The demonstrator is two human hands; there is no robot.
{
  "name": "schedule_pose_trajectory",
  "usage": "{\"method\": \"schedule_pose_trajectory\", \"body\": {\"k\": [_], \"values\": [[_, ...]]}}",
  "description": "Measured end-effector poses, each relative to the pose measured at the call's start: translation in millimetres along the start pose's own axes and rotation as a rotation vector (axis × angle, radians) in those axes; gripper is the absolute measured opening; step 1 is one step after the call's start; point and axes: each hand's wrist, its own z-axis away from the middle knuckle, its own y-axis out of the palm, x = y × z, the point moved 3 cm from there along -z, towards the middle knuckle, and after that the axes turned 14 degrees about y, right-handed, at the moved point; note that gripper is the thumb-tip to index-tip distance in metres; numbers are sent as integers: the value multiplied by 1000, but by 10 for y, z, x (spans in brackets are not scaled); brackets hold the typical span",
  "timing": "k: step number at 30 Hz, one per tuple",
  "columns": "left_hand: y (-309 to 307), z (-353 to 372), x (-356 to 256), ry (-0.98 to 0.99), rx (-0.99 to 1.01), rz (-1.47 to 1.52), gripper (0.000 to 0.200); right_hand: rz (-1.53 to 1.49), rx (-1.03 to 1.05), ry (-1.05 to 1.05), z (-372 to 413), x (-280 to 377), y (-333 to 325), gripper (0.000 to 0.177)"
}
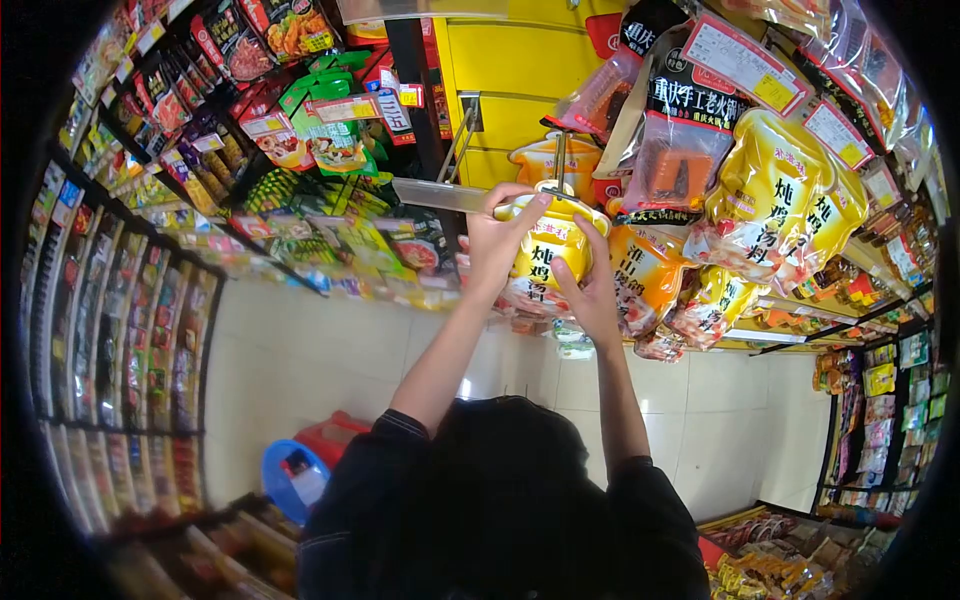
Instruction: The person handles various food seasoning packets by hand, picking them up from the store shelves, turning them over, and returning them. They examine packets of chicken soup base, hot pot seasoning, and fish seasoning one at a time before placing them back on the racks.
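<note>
A yellow and white soup-seasoning packet [543, 262] hangs upright between my hands, its top edge right at the end of a metal display hook [561, 165]. My left hand [497, 232] is closed on the packet's upper left corner, thumb across the top, with the other fingers partly hidden. Along the packet's right side, my right hand [594, 290] grips it, thumb on the front and fingers at the upper right edge. Just behind hangs an orange packet [560, 155]. A clear price-tag strip [437, 194] juts out beside my left hand.
More yellow packets [765, 195], an orange packet [645, 270] and a hotpot-base packet [680, 160] hang to the right. Green seasoning bags [335, 120] fill the left shelf. A blue round container [294, 480] stands on the tiled floor [310, 350]. Shelving [120, 330] lines the far left.
</note>
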Motion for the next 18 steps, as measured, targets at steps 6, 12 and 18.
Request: {"method": "schedule_pose_trajectory", "body": {"k": [6,12,18], "values": [[7,-75,167,53,-10,-97,19,132,-41,20,-70,0,20,58],[51,-270,157,104,-27,-291,20,526,-186,-80,175,239,56,55],[88,-466,355,239,-61,-457,29,408,-76,-97,665,402,-16,38]]}}
